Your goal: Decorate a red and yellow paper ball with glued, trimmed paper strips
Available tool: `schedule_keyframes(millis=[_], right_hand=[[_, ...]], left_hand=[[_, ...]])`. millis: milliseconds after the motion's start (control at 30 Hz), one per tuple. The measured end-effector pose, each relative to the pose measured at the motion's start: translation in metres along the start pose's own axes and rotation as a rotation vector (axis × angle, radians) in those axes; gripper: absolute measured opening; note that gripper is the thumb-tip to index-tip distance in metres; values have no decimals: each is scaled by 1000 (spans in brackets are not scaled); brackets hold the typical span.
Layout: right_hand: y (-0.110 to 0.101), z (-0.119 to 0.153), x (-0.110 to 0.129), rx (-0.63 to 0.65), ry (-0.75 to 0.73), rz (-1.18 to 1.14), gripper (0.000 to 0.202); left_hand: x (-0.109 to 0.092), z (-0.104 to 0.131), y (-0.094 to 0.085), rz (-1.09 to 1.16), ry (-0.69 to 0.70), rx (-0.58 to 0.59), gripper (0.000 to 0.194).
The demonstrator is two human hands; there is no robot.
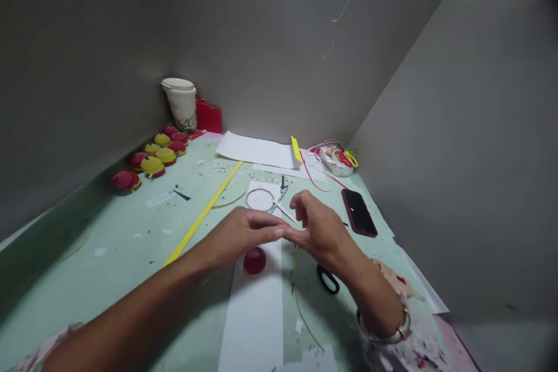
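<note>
My left hand (pixel 248 229) reaches in from the left, its fingers extended and its thumb pressed close beneath them. Those fingertips meet the thumb side of my right hand (pixel 316 224); anything small between them is hidden. On my right hand the index finger is bent and stands apart from the thumb. Just below the hands, a round dark red piece (pixel 254 260) sits on a long white paper strip (pixel 255 319). A thin ring (pixel 260 200) and a narrow white strip (pixel 284 210) lie beyond the fingers. Black scissor-like handle loop (pixel 328 279) shows beneath my right wrist.
Several red and yellow rounded pieces (pixel 153 166) stand at the left near a paper cup (pixel 181 103). A yellow strip (pixel 204 212) crosses the table. White sheets (pixel 259 150) lie at the back. A phone (pixel 360 212) and a tape bundle (pixel 335 160) are right.
</note>
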State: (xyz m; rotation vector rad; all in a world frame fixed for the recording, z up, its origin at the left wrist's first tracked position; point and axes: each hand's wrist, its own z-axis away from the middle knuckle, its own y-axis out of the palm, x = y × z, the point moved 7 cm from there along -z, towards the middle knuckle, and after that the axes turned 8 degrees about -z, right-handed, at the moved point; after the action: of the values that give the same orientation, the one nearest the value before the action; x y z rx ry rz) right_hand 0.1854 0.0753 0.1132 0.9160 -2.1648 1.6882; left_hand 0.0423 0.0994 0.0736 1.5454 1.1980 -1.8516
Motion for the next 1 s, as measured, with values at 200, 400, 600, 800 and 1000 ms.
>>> schedule_keyframes(millis=[200,400,600,800,1000], right_hand=[[-12,-17,-24,28,64,-32,21],[72,-24,-23,389,-86,-123,17],[109,-28,-10,579,-150,-85,19],[123,-34,-7,708,-147,-21,20],[112,-35,-14,653,-128,50,22]], left_hand=[[15,-7,-84,223,89,-718,27],[75,-12,-86,-40,-81,-844,33],[76,-8,-81,-103,-60,-840,27],[71,-7,-79,-148,-29,-826,28],[73,-9,-78,-174,-28,-810,29]])
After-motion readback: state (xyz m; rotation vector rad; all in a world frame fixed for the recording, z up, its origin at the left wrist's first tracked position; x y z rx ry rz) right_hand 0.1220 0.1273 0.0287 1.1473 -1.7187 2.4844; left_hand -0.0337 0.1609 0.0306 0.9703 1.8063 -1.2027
